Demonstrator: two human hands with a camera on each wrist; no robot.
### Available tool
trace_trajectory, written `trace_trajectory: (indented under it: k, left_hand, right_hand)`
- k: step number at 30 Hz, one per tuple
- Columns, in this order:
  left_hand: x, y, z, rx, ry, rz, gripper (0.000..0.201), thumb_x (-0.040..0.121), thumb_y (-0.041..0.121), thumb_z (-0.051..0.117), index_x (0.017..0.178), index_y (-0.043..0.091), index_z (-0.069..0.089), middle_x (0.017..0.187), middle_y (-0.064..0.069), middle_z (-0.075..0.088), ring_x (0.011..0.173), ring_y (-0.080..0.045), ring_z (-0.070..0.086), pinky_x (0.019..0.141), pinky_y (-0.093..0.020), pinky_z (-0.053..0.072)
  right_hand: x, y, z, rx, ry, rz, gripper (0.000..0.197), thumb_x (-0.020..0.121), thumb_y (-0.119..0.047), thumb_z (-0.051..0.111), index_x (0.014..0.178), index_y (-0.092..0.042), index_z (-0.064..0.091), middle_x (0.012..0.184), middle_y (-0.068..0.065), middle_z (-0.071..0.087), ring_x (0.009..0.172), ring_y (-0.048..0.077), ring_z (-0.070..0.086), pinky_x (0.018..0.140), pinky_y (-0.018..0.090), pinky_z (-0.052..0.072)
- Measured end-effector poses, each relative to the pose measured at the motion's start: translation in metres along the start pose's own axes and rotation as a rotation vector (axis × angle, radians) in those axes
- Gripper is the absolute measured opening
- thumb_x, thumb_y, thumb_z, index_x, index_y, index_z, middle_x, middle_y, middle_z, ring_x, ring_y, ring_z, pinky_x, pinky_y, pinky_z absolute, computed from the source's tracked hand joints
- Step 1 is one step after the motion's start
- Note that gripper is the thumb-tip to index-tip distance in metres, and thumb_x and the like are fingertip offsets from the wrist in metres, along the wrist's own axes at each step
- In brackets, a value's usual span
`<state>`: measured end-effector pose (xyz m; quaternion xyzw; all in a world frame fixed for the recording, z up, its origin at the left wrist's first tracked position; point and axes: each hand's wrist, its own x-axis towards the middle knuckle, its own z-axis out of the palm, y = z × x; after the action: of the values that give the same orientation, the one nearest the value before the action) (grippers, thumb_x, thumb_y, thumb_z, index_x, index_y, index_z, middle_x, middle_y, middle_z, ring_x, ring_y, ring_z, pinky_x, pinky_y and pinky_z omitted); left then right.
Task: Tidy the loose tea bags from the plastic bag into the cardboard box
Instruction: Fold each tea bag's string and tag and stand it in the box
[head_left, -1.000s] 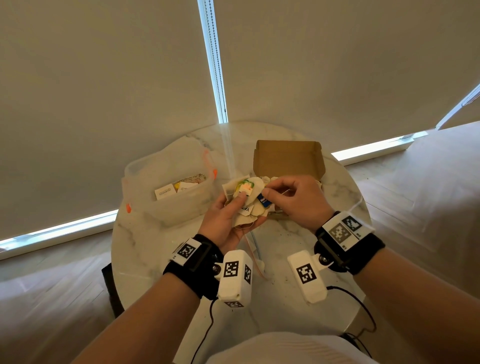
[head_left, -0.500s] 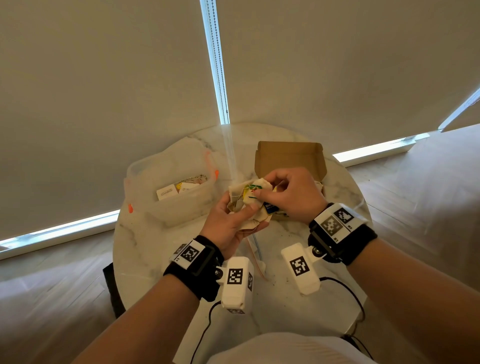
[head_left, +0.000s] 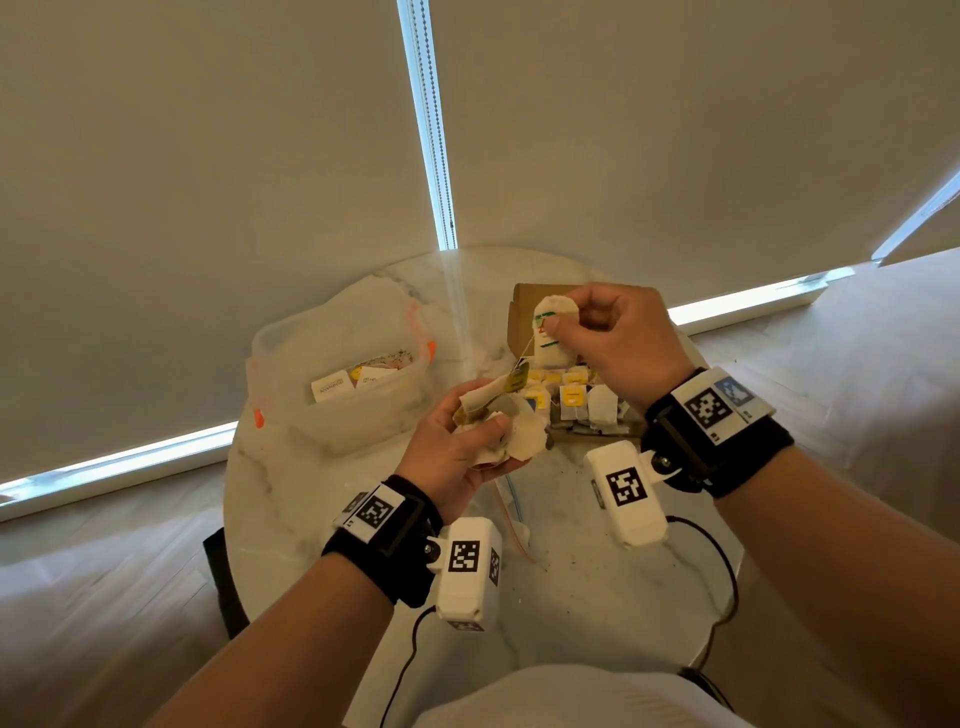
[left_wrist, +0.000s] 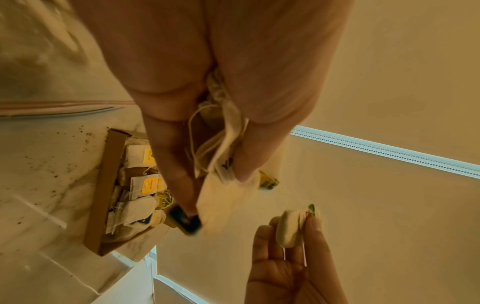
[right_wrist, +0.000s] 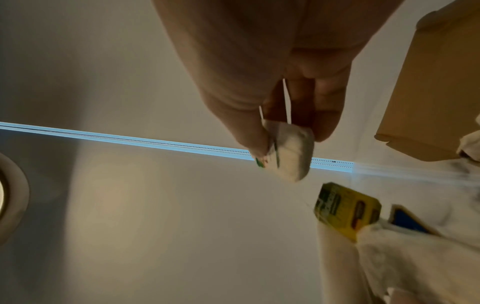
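Note:
My left hand (head_left: 470, 441) grips a bunch of loose tea bags (head_left: 514, 434) above the table, just left of the cardboard box (head_left: 524, 312); the same bunch (left_wrist: 223, 185) fills the left wrist view. My right hand (head_left: 613, 338) pinches one white tea bag (head_left: 553, 332) with a green tag, lifted over the box's open flap. Its string runs down to a yellow tag (head_left: 519, 376) by the bunch. The right wrist view shows that tea bag (right_wrist: 291, 150) between thumb and fingers. Several tea bags (head_left: 576, 400) lie inside the box.
A clear plastic bag (head_left: 343, 364) with a few packets (head_left: 356, 382) lies at the left of the round marble table (head_left: 291, 499). Tea crumbs dot the tabletop near the box. Roller blinds hang behind the table, and wood floor surrounds it.
My right hand has pulled one tea bag out of the bunch and raised it up and to the right over the box. My left hand keeps hold of the bunch.

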<state>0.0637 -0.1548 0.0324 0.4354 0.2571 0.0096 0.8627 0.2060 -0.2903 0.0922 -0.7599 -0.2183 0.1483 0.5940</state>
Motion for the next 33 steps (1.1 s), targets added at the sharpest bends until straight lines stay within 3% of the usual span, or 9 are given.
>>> trace_trajectory:
  k: [3, 6, 8, 10, 15, 19, 24, 29, 33]
  left_hand:
    - [0.0, 0.001, 0.001, 0.005, 0.003, -0.015, 0.037, 0.088, -0.006, 0.061, 0.112, 0.022, 0.064, 0.117, -0.011, 0.067, 0.106, -0.035, 0.067, 0.069, -0.041, 0.058]
    - [0.001, 0.003, 0.003, 0.008, 0.012, -0.025, 0.035, 0.09, -0.006, 0.06, 0.11, 0.022, 0.064, 0.115, -0.01, 0.067, 0.103, -0.032, 0.067, 0.066, -0.039, 0.058]
    - [0.001, 0.004, 0.003, 0.006, 0.015, -0.029, 0.034, 0.09, -0.006, 0.06, 0.108, 0.022, 0.065, 0.113, -0.009, 0.068, 0.101, -0.031, 0.068, 0.066, -0.038, 0.058]
    - [0.001, 0.005, 0.003, -0.003, 0.022, -0.03, 0.033, 0.09, -0.005, 0.06, 0.106, 0.023, 0.066, 0.111, -0.008, 0.069, 0.1, -0.032, 0.068, 0.065, -0.038, 0.058]
    - [0.004, 0.007, 0.004, -0.035, 0.049, -0.053, 0.027, 0.091, -0.004, 0.06, 0.105, 0.018, 0.066, 0.105, -0.008, 0.07, 0.084, -0.026, 0.074, 0.062, -0.037, 0.058]
    - [0.005, 0.006, 0.004, -0.005, 0.061, -0.076, 0.026, 0.091, -0.002, 0.061, 0.107, 0.018, 0.066, 0.107, -0.01, 0.069, 0.087, -0.027, 0.072, 0.061, -0.036, 0.058]
    - [0.002, 0.003, 0.007, 0.07, 0.042, -0.119, 0.027, 0.091, -0.002, 0.061, 0.102, 0.02, 0.068, 0.102, -0.007, 0.07, 0.085, -0.026, 0.07, 0.06, -0.034, 0.057]
    - [0.0, 0.003, 0.009, 0.134, 0.047, -0.099, 0.031, 0.092, 0.001, 0.061, 0.114, 0.022, 0.063, 0.115, -0.011, 0.066, 0.093, -0.028, 0.068, 0.062, -0.035, 0.057]
    - [0.002, 0.004, 0.007, 0.115, 0.039, -0.043, 0.064, 0.089, -0.003, 0.063, 0.138, 0.034, 0.045, 0.127, -0.009, 0.061, 0.102, -0.029, 0.067, 0.063, -0.037, 0.057]
  right_hand:
    - [0.003, -0.002, 0.001, -0.037, 0.008, -0.006, 0.013, 0.087, -0.015, 0.072, 0.1, -0.011, 0.073, 0.089, 0.001, 0.076, 0.081, 0.016, 0.072, 0.075, 0.032, 0.06]
    - [0.006, 0.002, 0.003, -0.099, 0.018, -0.008, 0.012, 0.087, -0.017, 0.072, 0.097, -0.01, 0.073, 0.085, 0.004, 0.075, 0.069, 0.012, 0.069, 0.062, 0.025, 0.057]
    - [0.008, 0.007, 0.003, -0.151, 0.021, -0.013, 0.01, 0.087, -0.021, 0.073, 0.092, -0.012, 0.074, 0.081, 0.005, 0.074, 0.065, 0.016, 0.067, 0.059, 0.027, 0.055]
    - [0.01, 0.013, 0.002, -0.211, 0.022, -0.005, 0.008, 0.086, -0.024, 0.074, 0.089, -0.016, 0.073, 0.079, 0.005, 0.073, 0.069, 0.023, 0.068, 0.063, 0.033, 0.056]
    - [-0.002, 0.021, 0.002, -0.259, -0.066, -0.022, 0.014, 0.087, -0.019, 0.072, 0.097, -0.026, 0.066, 0.087, -0.004, 0.069, 0.075, 0.018, 0.066, 0.063, 0.028, 0.055]
    - [-0.011, 0.019, 0.009, -0.36, -0.065, -0.213, 0.016, 0.086, -0.011, 0.07, 0.089, -0.025, 0.064, 0.082, -0.008, 0.066, 0.077, 0.008, 0.064, 0.069, 0.024, 0.055]
    - [0.001, 0.02, 0.011, -0.396, -0.016, -0.246, 0.015, 0.085, -0.001, 0.066, 0.084, -0.016, 0.069, 0.079, -0.004, 0.069, 0.077, 0.015, 0.067, 0.074, 0.032, 0.058]
    - [-0.003, 0.01, 0.019, -0.45, -0.278, -0.234, 0.012, 0.09, -0.01, 0.066, 0.097, -0.018, 0.07, 0.09, -0.005, 0.07, 0.083, 0.008, 0.066, 0.076, 0.021, 0.055]
    - [-0.006, 0.005, 0.023, -0.471, -0.458, -0.192, 0.012, 0.093, -0.014, 0.064, 0.104, -0.016, 0.068, 0.092, -0.004, 0.072, 0.082, 0.005, 0.066, 0.073, 0.013, 0.051]
